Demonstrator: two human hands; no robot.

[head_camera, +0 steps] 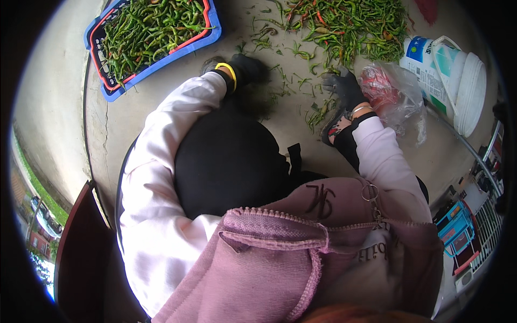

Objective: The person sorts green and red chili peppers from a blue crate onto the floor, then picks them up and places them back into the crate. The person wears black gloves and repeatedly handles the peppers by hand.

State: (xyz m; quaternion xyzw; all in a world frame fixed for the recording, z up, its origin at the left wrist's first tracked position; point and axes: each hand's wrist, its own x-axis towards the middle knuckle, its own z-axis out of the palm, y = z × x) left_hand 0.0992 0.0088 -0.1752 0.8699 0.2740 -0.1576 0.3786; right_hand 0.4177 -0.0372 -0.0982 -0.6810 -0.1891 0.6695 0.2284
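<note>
My left hand [247, 69], in a dark glove with a yellow band at the wrist, is low over the floor, right of a blue plastic crate [159, 66] full of green chili peppers [149, 30]. Blur and the dark glove hide its fingers. My right hand [344, 85], also in a dark glove, has its fingers spread at the near edge of a heap of green and red chili peppers [355, 30]. Nothing shows clearly in its grasp. Loose peppers and stems [301, 80] lie scattered on the concrete between the two hands.
A clear plastic bag with something red inside [381, 91] lies right of my right hand. Beyond it, a white plastic bucket [446, 80] rests on its side. My shoe [334, 128] is just below the right wrist. A metal bar runs at the far right.
</note>
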